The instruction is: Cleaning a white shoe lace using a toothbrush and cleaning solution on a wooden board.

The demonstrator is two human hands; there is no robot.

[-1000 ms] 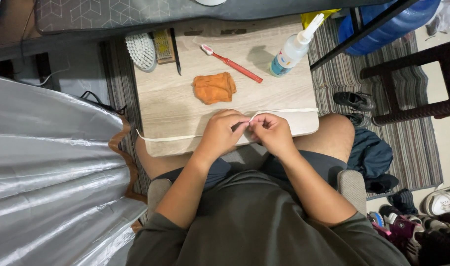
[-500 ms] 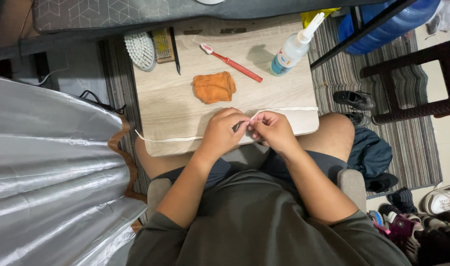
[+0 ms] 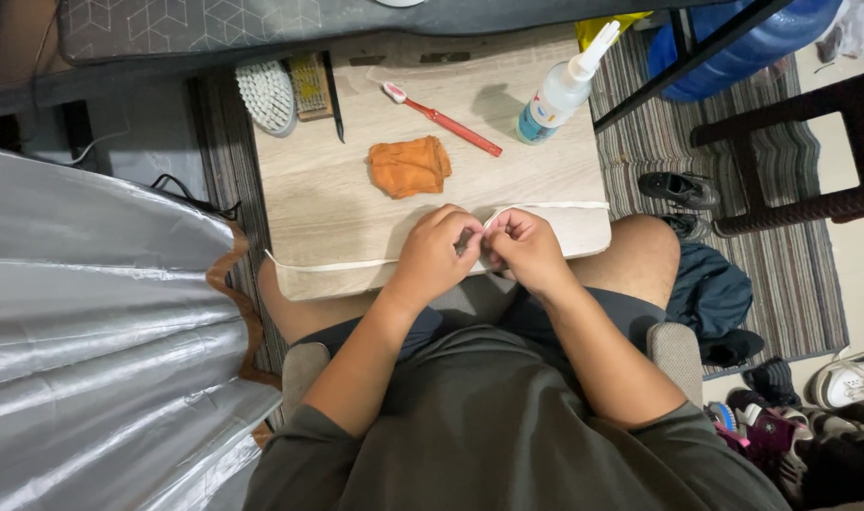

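Note:
A thin white cord (image 3: 332, 266) runs across the near part of a small light wooden table (image 3: 318, 203), from its left edge to its right edge. My left hand (image 3: 434, 254) and my right hand (image 3: 529, 248) meet over the table's front edge. Both pinch the cord where the fingertips touch. Something small and dark shows between the fingers; I cannot make out what it is. Behind the hands lie a crumpled orange cloth (image 3: 408, 167) and a red toothbrush (image 3: 443, 119).
A clear squeeze bottle (image 3: 555, 93) stands at the table's back right. A white brush (image 3: 267, 95), a wooden brush (image 3: 310, 85) and a thin black tool (image 3: 334, 97) lie at the back left. A silver sheet (image 3: 91, 341) is on the left, with shoes (image 3: 680, 188) and a dark chair (image 3: 801, 161) on the right.
Both hands stay at the table's front edge; only the fingers shift a little on the cord.

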